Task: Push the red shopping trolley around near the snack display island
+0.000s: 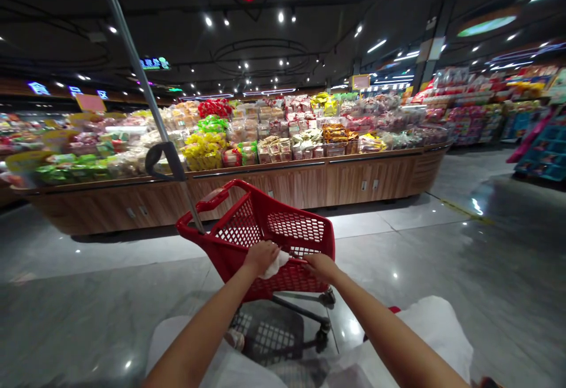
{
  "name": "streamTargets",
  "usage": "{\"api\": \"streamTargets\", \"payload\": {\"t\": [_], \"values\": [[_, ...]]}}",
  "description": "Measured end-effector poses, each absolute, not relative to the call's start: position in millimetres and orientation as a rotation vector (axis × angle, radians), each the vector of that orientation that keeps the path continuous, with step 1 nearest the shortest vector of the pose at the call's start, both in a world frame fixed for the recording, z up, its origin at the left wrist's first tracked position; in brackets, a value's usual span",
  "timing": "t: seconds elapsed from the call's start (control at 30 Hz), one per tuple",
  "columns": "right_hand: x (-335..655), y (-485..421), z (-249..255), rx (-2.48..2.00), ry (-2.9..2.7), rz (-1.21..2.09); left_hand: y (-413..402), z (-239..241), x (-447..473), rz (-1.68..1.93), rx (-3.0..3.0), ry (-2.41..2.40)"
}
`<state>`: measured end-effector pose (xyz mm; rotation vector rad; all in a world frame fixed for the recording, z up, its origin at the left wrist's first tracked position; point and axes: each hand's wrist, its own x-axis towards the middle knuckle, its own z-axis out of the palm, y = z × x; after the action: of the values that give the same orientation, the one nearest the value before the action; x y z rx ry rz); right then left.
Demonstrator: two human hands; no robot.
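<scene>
A red plastic shopping cart (232, 258) with latticed walls stands on wheels right in front of me. My left hand (262, 255) is closed on a crumpled white cloth (276, 264), pressed against the cart's near top rim. Whether it is cloth or tissue I cannot tell for sure. Farther right, my right hand (322, 266) has its fingers wrapped over the same rim. At the cart's handle end rises a slanted grey metal pole (137, 69) with a dark loop-shaped grip (167, 161) on it.
Behind the cart runs a long wood-panelled display counter (296, 186) heaped with bagged and boxed goods. Stocked shelves (473, 117) and a blue rack (542, 146) stand at the right. Shiny grey floor tiles (451, 264) spread around the cart. White-clothed legs (437, 329) show below.
</scene>
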<state>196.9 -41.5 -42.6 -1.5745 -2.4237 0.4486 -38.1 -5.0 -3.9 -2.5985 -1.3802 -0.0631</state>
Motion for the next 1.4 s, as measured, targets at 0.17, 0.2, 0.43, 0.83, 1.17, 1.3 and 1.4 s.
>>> {"api": "streamTargets", "payload": {"t": [0.17, 0.2, 0.43, 0.83, 1.17, 1.3, 1.4], "values": [[190, -41, -48, -1.656, -2.385, 0.41, -25, -27, 40, -0.177, -2.566, -1.563], [191, -40, -49, -1.689, -2.369, 0.417, -27, -31, 52, -0.202, -2.57, -1.567], [220, -37, -51, -1.661, -2.368, 0.417, -6, -23, 1, -0.111, -2.74, -1.142], [207, -42, -48, -1.675, -2.316, 0.407, 1, 8, -80, -0.139, -2.433, -1.374], [209, -41, -51, -1.651, -2.315, 0.404, -20, -30, 17, -0.147, -2.677, -1.246], [213, -40, -49, -1.627, -2.333, 0.442, -18, -29, 7, -0.082, -2.725, -1.053], [213, -41, -49, -1.632, -2.318, 0.422, -18, -35, 1, -0.113, -2.691, -1.046]]}}
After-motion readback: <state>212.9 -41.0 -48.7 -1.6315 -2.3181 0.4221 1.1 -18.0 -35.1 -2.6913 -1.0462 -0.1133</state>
